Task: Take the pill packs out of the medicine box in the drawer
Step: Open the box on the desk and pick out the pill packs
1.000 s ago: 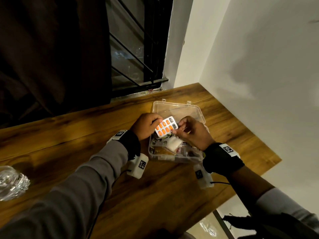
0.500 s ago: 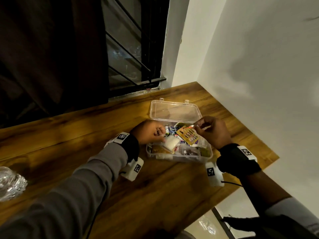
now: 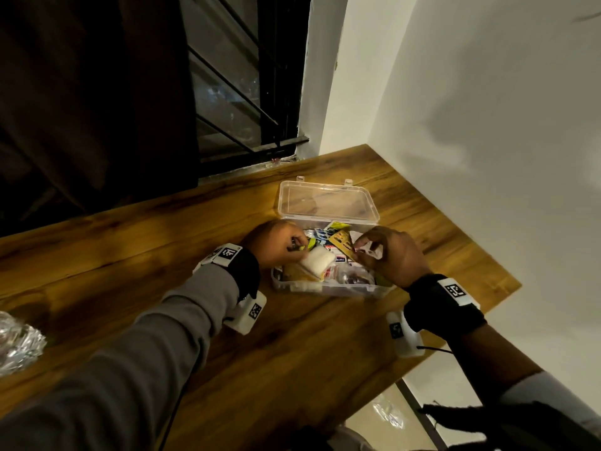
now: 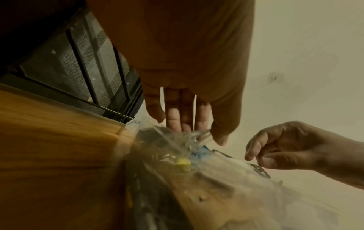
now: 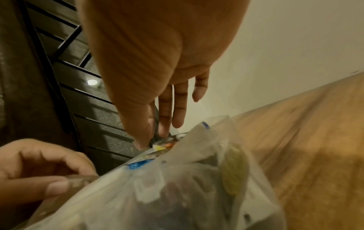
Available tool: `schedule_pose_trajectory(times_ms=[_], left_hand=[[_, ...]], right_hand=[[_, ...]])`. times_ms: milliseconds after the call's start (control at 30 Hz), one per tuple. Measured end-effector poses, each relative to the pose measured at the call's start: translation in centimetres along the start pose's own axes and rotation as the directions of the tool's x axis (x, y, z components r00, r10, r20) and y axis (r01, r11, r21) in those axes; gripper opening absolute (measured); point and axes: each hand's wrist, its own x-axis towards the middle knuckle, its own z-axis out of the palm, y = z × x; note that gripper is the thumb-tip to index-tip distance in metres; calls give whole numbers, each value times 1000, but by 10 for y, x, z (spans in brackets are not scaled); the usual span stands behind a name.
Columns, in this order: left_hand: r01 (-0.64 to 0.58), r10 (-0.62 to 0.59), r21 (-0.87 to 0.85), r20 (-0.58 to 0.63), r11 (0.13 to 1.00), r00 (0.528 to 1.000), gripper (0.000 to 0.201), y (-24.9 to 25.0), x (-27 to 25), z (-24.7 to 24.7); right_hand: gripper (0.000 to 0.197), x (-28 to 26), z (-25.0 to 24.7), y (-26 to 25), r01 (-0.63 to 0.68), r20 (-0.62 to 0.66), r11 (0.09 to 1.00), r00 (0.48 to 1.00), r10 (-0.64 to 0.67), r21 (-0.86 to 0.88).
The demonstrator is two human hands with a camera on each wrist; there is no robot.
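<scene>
A clear plastic medicine box (image 3: 328, 288) stands open on the wooden table (image 3: 130, 255), its lid (image 3: 328, 200) folded back. Packs and a white gauze roll (image 3: 317, 263) fill it. My left hand (image 3: 294, 247) is at the box's left end, its fingers curled round a clear crinkly pack (image 4: 189, 137) with a yellow-green bit. Over the right half, my right hand (image 3: 357, 247) pinches a gold-coloured pill pack (image 3: 340, 244) between thumb and fingers. The right wrist view shows that pinch (image 5: 151, 140) from below, blurred.
Crumpled foil (image 3: 16, 346) lies at the table's far left. A barred window (image 3: 234, 92) is behind the table and a white wall (image 3: 487, 125) runs along its right. The table's edge (image 3: 507, 288) drops off just right of the box.
A second ago both hands held an orange blister pack above the box. That pack is gone from view; the right hand now holds a gold pack and the left has dipped into the box.
</scene>
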Motion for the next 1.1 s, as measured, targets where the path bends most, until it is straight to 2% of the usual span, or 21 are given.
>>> schedule_pose_trajectory(times_ms=[100,167,267,333,433,533,600,700,767,833,900,967,1033,1100], left_hand=[[3,-5,-32,-81,999,997,20,2,1,-7],[16,-22,-43,-124,999,992,21,2,1,-11],[33,-37,-24,-201,999,979,21,1,3,-16],[47,-51,-20,-221,999,974,20,1,2,-18],[49,-49,-4,-219,999,975,21,1,1,-22],[31,-25,24,-223,999,974,20,1,0,-26],[11,-6,23,-218,1000,976,19,2,-1,-28],[-31,34,20,-170,999,985,22,5,-2,-33],[-66,69,30,-127,997,989,24,7,-3,-36],[-91,87,-21,-150,996,985,21,8,-5,-37],[-54,28,-119,-210,991,977,19,6,-7,-37],[32,-61,-125,-232,992,971,22,0,-8,-35],[111,-119,-57,-157,992,980,27,-5,-7,-30],[114,-114,30,-31,993,993,29,-7,-6,-23]], right_hand=[[22,7,3,-12,123,8,985,992,-125,123],[21,14,8,-21,188,38,977,981,-193,104],[38,23,15,-33,165,187,986,969,-163,3],[37,27,17,-37,147,220,989,966,-138,-27],[27,30,20,-38,126,168,992,978,-128,18],[19,34,27,-37,74,50,992,996,-80,100],[28,38,31,-39,66,26,988,997,-70,141],[40,43,36,-45,73,69,989,994,-83,126],[30,46,39,-48,89,40,985,995,-96,146],[17,48,41,-48,75,-14,967,997,-74,243],[11,47,36,-47,12,-59,903,998,15,430],[9,45,24,-46,-21,-90,843,993,82,537],[6,40,9,-42,13,-145,828,986,83,561],[8,33,-6,-36,41,-203,839,976,84,543]])
